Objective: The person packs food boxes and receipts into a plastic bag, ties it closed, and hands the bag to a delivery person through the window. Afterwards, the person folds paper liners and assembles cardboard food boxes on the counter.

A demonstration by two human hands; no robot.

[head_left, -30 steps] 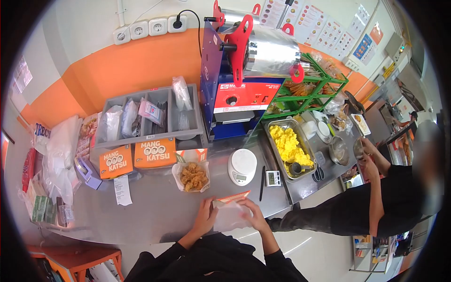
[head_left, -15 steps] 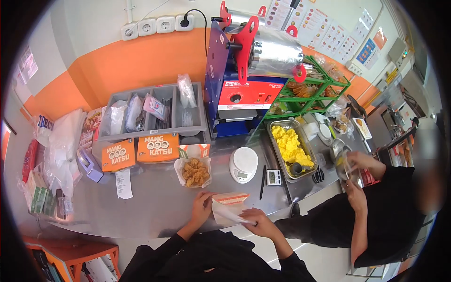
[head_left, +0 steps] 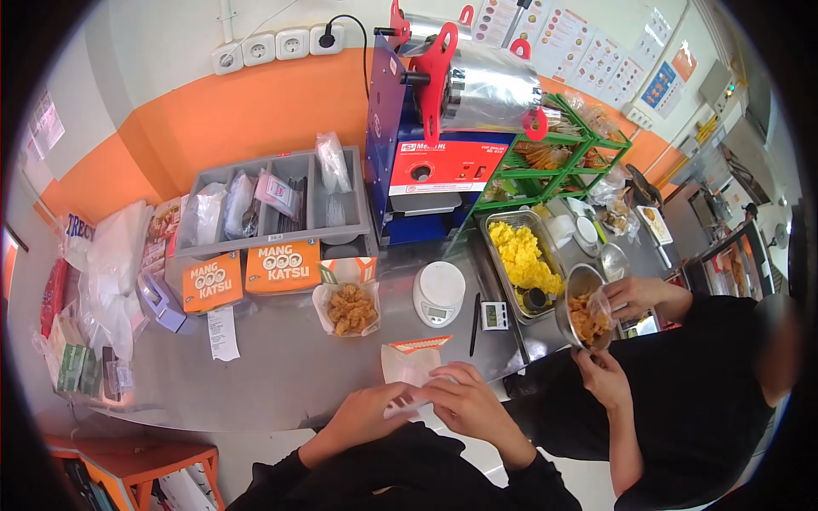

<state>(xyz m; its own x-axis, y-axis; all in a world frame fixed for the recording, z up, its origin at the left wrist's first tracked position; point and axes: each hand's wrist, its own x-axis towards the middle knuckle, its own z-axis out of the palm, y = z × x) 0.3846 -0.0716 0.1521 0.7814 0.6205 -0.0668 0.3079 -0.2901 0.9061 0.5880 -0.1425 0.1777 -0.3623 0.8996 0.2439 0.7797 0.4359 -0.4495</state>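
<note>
In front of my body, a paper food box (head_left: 409, 361), white inside with an orange-patterned flap, stands partly unfolded between my hands. My left hand (head_left: 368, 416) is closed on its near left side, fingertips on a folded edge. Bent over the near right side, my right hand (head_left: 464, 404) grips the box; its fingers cover part of the paper. Just beyond is a filled paper box holding fried chicken pieces (head_left: 350, 310). A white kitchen scale (head_left: 440, 294) sits to the right of that, beside a black pen (head_left: 475, 325) and a small timer (head_left: 493, 316).
A co-worker's hands (head_left: 607, 375) hold a metal bowl (head_left: 561, 312) of fried food at the right. Behind are a steel tray (head_left: 555, 317) of yellow food, a cup sealer (head_left: 447, 166), a grey organizer (head_left: 256, 247), orange boxes (head_left: 213, 283), and a tape dispenser (head_left: 162, 302).
My hands have come closer together over the near side of the paper box, folding it. The co-worker's bowl has moved left and tilted, now showing fried food inside.
</note>
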